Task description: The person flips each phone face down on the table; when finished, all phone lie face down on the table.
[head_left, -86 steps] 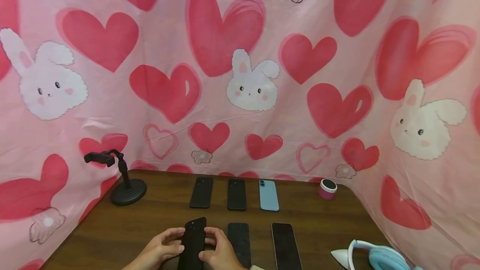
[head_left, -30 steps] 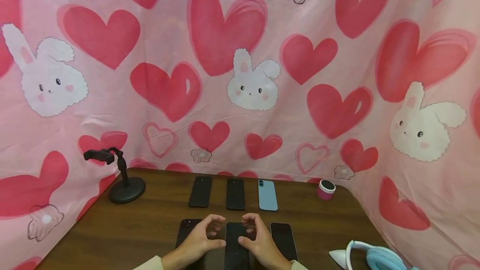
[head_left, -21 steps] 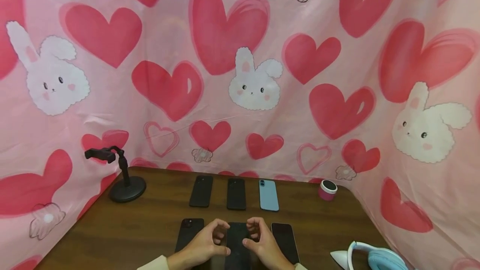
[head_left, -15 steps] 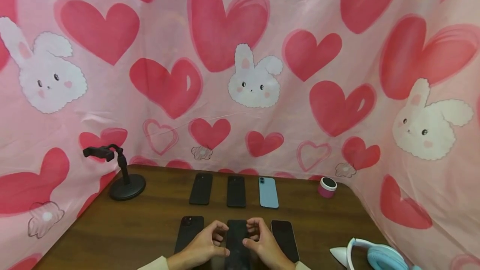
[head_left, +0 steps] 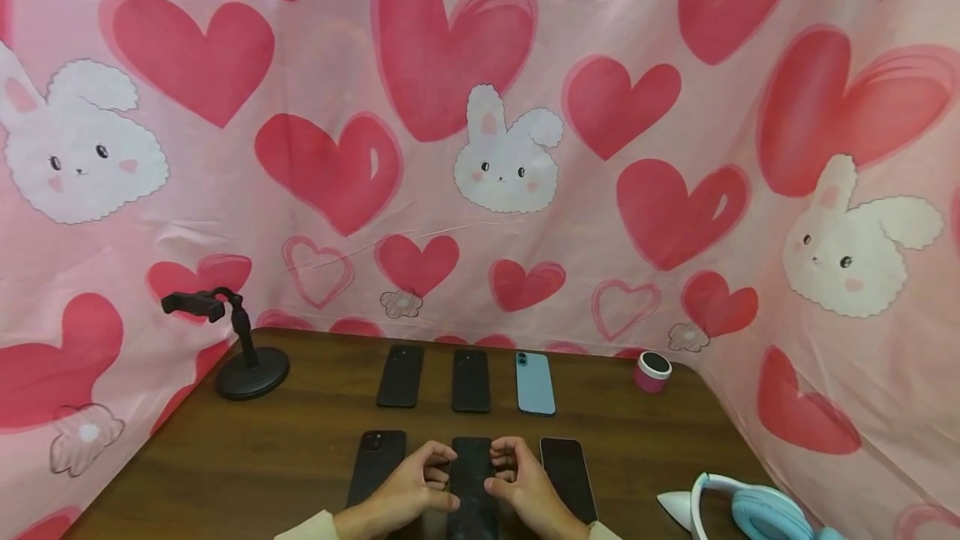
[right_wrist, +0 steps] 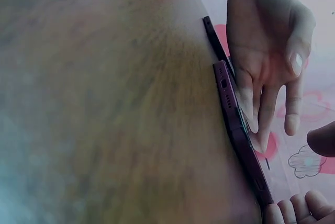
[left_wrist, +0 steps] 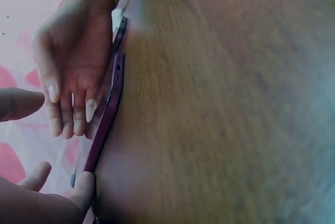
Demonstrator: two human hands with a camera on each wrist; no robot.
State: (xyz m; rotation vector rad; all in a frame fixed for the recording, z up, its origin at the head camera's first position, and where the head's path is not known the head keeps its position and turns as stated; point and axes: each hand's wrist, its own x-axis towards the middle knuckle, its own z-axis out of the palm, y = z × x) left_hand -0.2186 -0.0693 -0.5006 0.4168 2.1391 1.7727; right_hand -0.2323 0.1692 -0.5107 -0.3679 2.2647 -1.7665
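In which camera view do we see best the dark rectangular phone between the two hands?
The head view: there the phone shows its broad dark face from above. The left and right wrist views show it almost edge-on, mainly its purplish side.

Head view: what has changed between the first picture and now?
The front-left black phone, then held tilted up in both hands, has been let go and lies on the table. The left hand and right hand have moved rightward to either side of the middle front phone; no firm grip shows. The back-row phones, stand and headphones stayed put.
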